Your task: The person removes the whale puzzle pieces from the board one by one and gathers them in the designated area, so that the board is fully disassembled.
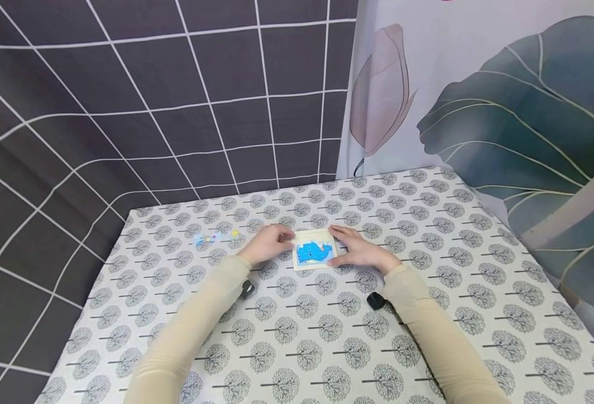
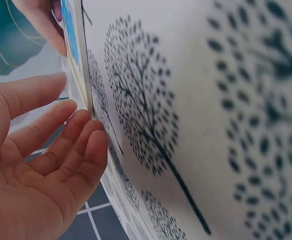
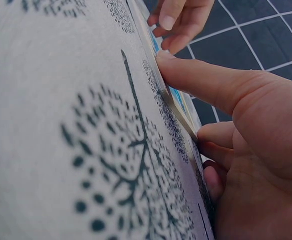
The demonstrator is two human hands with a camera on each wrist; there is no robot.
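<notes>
A small pale-framed picture board [image 1: 302, 268] with a blue whale [image 1: 312, 253] on it lies flat on the tree-print cloth in the head view. On its right side my right hand [image 1: 358, 251] holds it, thumb by the near corner and fingers at the far corner. The right wrist view has that thumb [image 3: 201, 77] over the board's edge and the fingers against its side. My left hand [image 1: 268, 244] is at the board's left side. In the left wrist view its fingers [image 2: 68, 160] are loosely bent beside the edge, with the thumb apart.
Left of the board lie small light-blue pieces [image 1: 205, 239] and a yellow piece [image 1: 234, 233], too small to make out well. A dark gridded curtain [image 1: 216, 73] hangs behind the table, and a leaf-print curtain [image 1: 519, 112] on the right.
</notes>
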